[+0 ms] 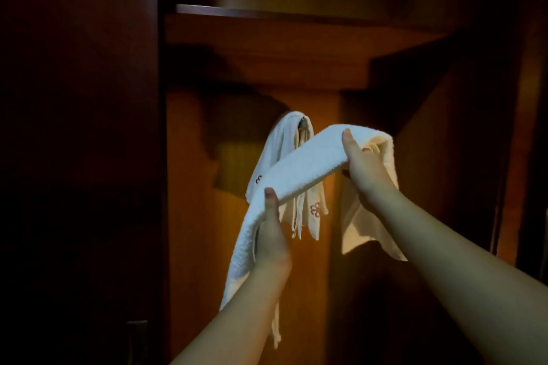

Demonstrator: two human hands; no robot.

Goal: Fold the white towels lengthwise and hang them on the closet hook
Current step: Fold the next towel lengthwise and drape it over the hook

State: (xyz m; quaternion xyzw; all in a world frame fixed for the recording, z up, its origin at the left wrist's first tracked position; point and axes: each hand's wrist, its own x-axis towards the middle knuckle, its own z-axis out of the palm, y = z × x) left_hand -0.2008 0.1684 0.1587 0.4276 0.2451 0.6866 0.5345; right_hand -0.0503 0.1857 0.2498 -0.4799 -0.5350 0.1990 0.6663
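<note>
Two hands hold a folded towel (299, 163) up before the closet hook (303, 123), where we see one towel (278, 151) already draped. Our left hand (271, 234) pinches the lower stretch, thumb on top; our right hand (363, 163) grips the upper end, whose tail hangs loose. We judge the folding done and the hanging in hand: next, we would lift the middle over the hook beside the first
</note>
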